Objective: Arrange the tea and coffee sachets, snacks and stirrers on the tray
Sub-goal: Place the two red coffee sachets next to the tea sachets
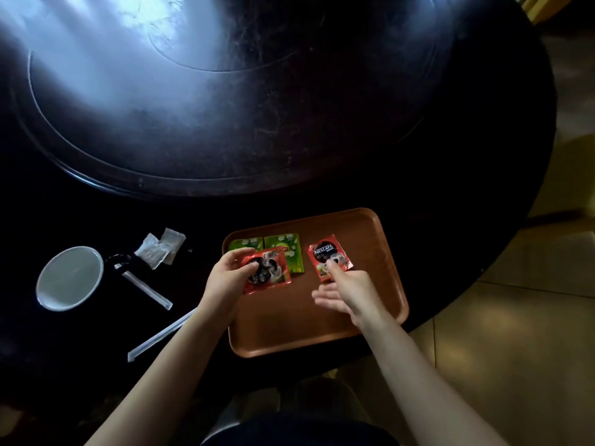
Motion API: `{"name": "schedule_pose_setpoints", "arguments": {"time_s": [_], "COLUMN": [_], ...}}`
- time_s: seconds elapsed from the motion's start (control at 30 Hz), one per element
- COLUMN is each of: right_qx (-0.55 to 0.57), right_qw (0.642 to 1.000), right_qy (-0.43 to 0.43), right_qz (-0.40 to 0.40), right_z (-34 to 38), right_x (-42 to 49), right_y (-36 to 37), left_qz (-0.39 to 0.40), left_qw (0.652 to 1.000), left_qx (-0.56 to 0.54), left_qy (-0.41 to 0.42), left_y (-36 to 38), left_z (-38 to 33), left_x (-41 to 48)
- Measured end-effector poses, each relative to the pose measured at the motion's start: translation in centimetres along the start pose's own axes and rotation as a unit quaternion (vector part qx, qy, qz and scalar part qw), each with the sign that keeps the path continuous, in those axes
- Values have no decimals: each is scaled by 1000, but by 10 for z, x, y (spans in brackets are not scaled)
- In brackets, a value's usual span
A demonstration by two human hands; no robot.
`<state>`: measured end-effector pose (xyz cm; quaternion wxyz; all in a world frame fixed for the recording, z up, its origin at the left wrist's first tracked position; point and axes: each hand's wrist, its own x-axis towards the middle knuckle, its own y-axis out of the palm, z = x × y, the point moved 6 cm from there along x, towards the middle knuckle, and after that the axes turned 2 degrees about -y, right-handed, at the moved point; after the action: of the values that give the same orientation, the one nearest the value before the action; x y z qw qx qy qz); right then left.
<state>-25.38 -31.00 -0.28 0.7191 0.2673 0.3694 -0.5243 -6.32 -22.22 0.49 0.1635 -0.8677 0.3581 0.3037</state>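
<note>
The red coffee sachet [267, 270] is pinched in the left hand [230, 273], thumb and fingers closed on its left edge, and it sits low over the brown tray [383, 239], lying partly on top of a green tea sachet [285, 252]. Another green tea sachet [246, 243] peeks out just past the left hand's fingers. The right hand [346, 292] is open, with one finger pressing down on a second red coffee sachet [328, 257] that lies flat on the tray. These packets look thin, light and bendy, and a bit slippery, so an edge or corner is probably the best place to hold. Out to the left of the left hand, on the dark table [289, 123], lie two white sachets [159, 249], two wrapped stirrers [161, 333] and a white cup [69, 278], all off the tray
</note>
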Motion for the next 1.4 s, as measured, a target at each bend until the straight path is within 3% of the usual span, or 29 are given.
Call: {"name": "schedule_pose_setpoints", "arguments": {"time_s": [0.07,0.13,0.2,0.27,0.4,0.57,0.83,1.0,1.07,1.17,1.23,1.33,1.4], "right_qx": [-226,-456,-514,-547,-594,-591,-588,-534,-491,-464,-404,-218,-132], "right_qw": [972,854,766,713,668,653,664,700,735,793,845,937,962], "right_qy": [-58,-199,-351,-428,-444,-463,-452,-467,-468,-383,-338,-251,-215], "right_qz": [-41,-151,-162,-95,-63,-100,-89,-79,-12,93,91,106,103], "right_z": [6,25,39,38,28,31,34,45,49,43,44,41,38], "right_x": [-10,-19,-20,-4,23,30,36,20,5,-4,-1,4,6], "right_y": [-15,-28,-20,-5,12,18,25,21,24,27,19,3,-8], "left_qz": [2,3,2,-6,-16,-23,-23,-23,12,75,82,100,119], "left_qw": [1000,1000,1000,1000,999,998,995,983,978,978,980,991,992], "left_qx": [-15,-22,-14,-5,23,55,85,161,175,154,143,66,15], "left_qy": [-2,-1,4,9,20,29,49,90,108,116,110,58,25], "left_y": [-2,-6,-11,-15,-19,-16,-3,6,17,38,47,57,64], "left_z": [-1,-1,0,2,6,11,13,4,-3,-8,-9,-5,-3], "left_x": [0,0,-1,-1,-5,-7,-7,-5,-6,-8,-8,-6,-7]}}
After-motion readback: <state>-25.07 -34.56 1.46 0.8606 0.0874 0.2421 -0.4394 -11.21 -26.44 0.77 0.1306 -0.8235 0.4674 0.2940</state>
